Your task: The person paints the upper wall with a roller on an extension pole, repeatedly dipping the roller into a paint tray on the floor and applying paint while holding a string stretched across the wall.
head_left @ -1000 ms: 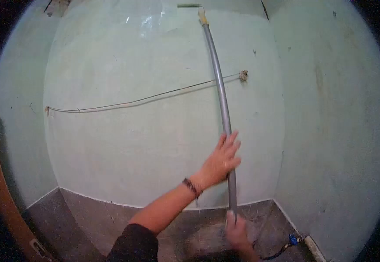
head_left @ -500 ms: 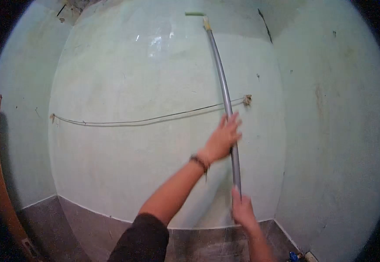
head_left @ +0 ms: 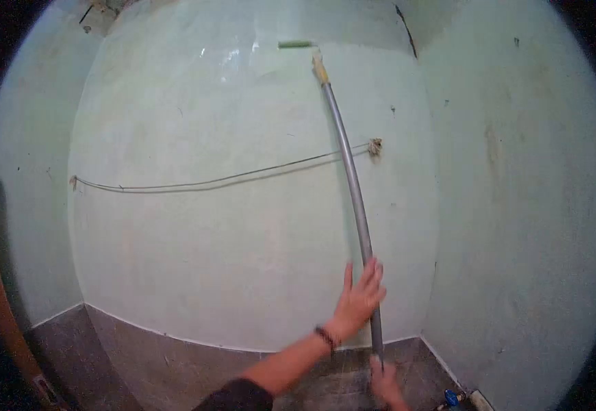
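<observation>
Viewpoint: we look from our head, facing a green wall [head_left: 209,226] corner.
Distance: near, at arm's reach.
Tilt: slightly downward, floor [head_left: 174,370] visible.

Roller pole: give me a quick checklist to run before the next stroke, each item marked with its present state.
1. Left hand on the pole: ok, though the fingers look loose.
2. Right hand at the pole's lower end: ok, gripping.
3. Roller against the wall: ok, near the top.
4. Wire strung across the wall, clear of the pole: not ok, the pole crosses it.
5. Paint load on the roller: cannot tell.
</observation>
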### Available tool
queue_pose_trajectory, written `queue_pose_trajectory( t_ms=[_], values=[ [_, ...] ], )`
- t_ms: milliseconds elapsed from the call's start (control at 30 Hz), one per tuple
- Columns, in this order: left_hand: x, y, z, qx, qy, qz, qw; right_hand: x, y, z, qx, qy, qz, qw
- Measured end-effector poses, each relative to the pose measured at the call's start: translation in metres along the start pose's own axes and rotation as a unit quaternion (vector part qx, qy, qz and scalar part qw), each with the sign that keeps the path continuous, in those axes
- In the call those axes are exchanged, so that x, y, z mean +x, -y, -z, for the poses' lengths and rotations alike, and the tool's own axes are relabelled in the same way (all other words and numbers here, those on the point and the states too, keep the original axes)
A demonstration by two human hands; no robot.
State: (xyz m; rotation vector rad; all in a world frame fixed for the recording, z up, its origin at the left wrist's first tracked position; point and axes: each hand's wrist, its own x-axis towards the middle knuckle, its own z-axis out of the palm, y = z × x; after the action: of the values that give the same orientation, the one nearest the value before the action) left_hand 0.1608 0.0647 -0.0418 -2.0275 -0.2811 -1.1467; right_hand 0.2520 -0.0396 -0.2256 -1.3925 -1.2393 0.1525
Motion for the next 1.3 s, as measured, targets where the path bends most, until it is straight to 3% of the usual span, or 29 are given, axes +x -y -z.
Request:
queue_pose_trajectory(
  t_ms=[67,133,167,267,300,333,433,500,633,767,800,867,900,967,1033,1100,1167,1267,1300],
  values=[
    [-0.022,-0.039,0.005,-0.026,0.005,0.019,0.999,-0.040,-0.010,0.017,0.039,-0.019,-0.006,0.999],
    [-0.025,-0.059,0.005,-0.088,-0.011,0.030,0.996,-0.050,0.000,0.045,-0.116,0.053,-0.110,0.986],
    [-0.010,-0.053,0.003,-0.080,-0.028,0.029,0.996,-0.038,0.000,0.049,-0.114,0.001,-0.059,0.992],
    [0.076,0.011,0.018,-0.037,-0.082,0.031,0.995,0.028,0.084,0.065,-0.031,-0.081,0.064,0.994],
    [0.107,0.039,0.027,-0.002,-0.101,0.018,0.995,0.054,0.127,0.080,-0.102,-0.011,-0.038,0.994],
    [0.138,0.073,0.030,0.033,-0.104,0.000,0.994,0.081,0.165,0.088,-0.075,0.034,-0.051,0.995],
    [0.219,0.170,0.049,0.107,-0.109,-0.019,0.988,0.184,0.221,0.070,0.043,0.009,0.035,0.998],
    [0.263,0.220,0.066,0.150,-0.093,-0.011,0.984,0.233,0.273,0.064,0.071,0.004,0.035,0.997],
    [0.292,0.247,0.091,0.159,-0.063,0.105,0.980,0.254,0.334,0.057,0.102,0.014,-0.002,0.995],
    [0.223,0.208,0.064,0.195,-0.075,0.029,0.977,0.224,0.244,0.033,0.015,-0.024,0.059,0.998],
    [0.193,0.193,0.057,0.139,-0.098,-0.013,0.985,0.201,0.210,0.023,0.005,-0.029,0.067,0.997],
    [0.157,0.166,0.054,0.121,-0.054,-0.028,0.991,0.163,0.176,0.016,0.051,0.038,0.044,0.997],
    [0.151,0.163,0.052,0.118,-0.050,-0.032,0.991,0.167,0.179,0.012,0.046,0.041,0.044,0.997],
    [0.178,0.195,0.050,0.110,-0.108,-0.026,0.988,0.192,0.197,0.005,0.016,-0.067,0.143,0.987],
    [0.222,0.227,0.077,0.162,-0.072,0.013,0.984,0.220,0.262,0.020,0.046,-0.011,0.058,0.997],
    [0.249,0.247,0.087,0.166,-0.077,0.026,0.983,0.247,0.304,0.026,0.095,0.014,0.048,0.994],
    [0.257,0.243,0.092,0.198,-0.036,0.070,0.977,0.254,0.289,0.025,0.087,0.000,0.053,0.995],
    [0.206,0.211,0.048,0.159,-0.057,-0.005,0.986,0.204,0.234,0.020,0.017,-0.025,0.061,0.998],
    [0.176,0.196,0.028,0.089,-0.110,-0.043,0.989,0.185,0.204,0.012,0.004,-0.015,0.045,0.999]
  ],
)
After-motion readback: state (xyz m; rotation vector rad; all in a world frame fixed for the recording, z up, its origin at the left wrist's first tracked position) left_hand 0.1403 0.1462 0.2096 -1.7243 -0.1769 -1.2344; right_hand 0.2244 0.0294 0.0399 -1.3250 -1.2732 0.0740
